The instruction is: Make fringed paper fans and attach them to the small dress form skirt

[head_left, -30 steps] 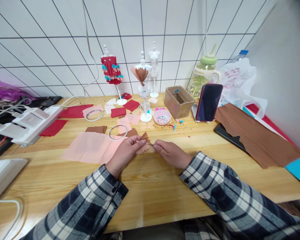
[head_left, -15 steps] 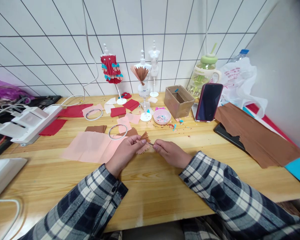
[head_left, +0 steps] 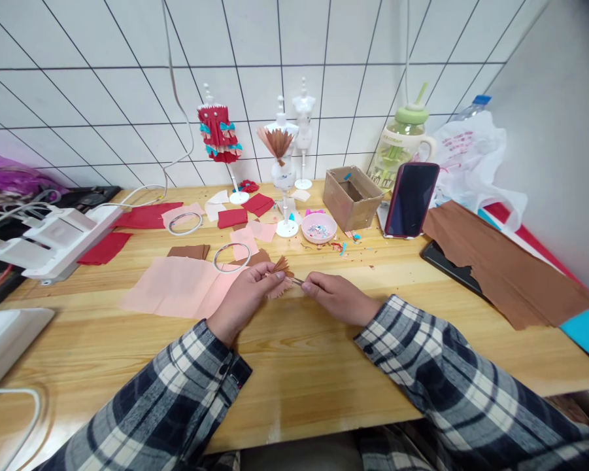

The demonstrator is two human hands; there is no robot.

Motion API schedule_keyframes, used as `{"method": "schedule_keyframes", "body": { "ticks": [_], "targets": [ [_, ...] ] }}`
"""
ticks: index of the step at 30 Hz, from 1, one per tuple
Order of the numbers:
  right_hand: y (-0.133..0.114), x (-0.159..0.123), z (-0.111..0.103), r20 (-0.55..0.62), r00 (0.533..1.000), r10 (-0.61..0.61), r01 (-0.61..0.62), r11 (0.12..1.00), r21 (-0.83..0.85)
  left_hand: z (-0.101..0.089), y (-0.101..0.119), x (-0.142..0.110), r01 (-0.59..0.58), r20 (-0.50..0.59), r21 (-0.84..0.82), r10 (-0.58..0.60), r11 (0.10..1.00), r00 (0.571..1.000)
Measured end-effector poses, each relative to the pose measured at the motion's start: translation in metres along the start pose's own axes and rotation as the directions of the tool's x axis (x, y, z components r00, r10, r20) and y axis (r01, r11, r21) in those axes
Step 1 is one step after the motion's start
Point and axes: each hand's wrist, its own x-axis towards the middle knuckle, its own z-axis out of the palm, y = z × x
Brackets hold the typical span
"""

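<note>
Left hand point(head_left: 245, 292) pinches pleated brown-and-pink piece point(head_left: 282, 264) ahead of its thumb; right hand point(head_left: 340, 299), just beside, grips thin metal tool point(head_left: 297, 281), tip at piece. Too hard a push could tear the pleats; slack left pinch could let folds slip.

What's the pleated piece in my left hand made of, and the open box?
Pleated piece: matte, crepe paper or thin cloth, judging by its sharp folds and jagged edge. Open box: likely cardboard, brown with thin, stiff walls and a slight sheen, perhaps tape.
</note>
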Motion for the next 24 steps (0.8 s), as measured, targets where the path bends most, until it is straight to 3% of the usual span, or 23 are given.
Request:
{"method": "schedule_keyframes", "body": {
  "ticks": [4, 11, 24],
  "targets": [
    [0.0, 0.0, -0.003, 0.029, 1.0, 0.011, -0.012, 0.999, 0.044, -0.004, 0.001, 0.002, 0.03, 0.037, -0.023, -0.029, 0.999, 0.999],
    [-0.001, -0.001, -0.005, 0.053, 0.998, 0.016, -0.02, 0.998, 0.063, -0.01, 0.004, 0.003, 0.047, 0.115, 0.111, -0.06, 0.993, 0.992],
    [0.0, 0.0, -0.007, 0.105, 0.994, 0.021, -0.024, 0.999, 0.022, -0.009, 0.004, 0.001, 0.078, 0.121, 0.146, -0.096, 0.986, 0.988]
  ]
}}
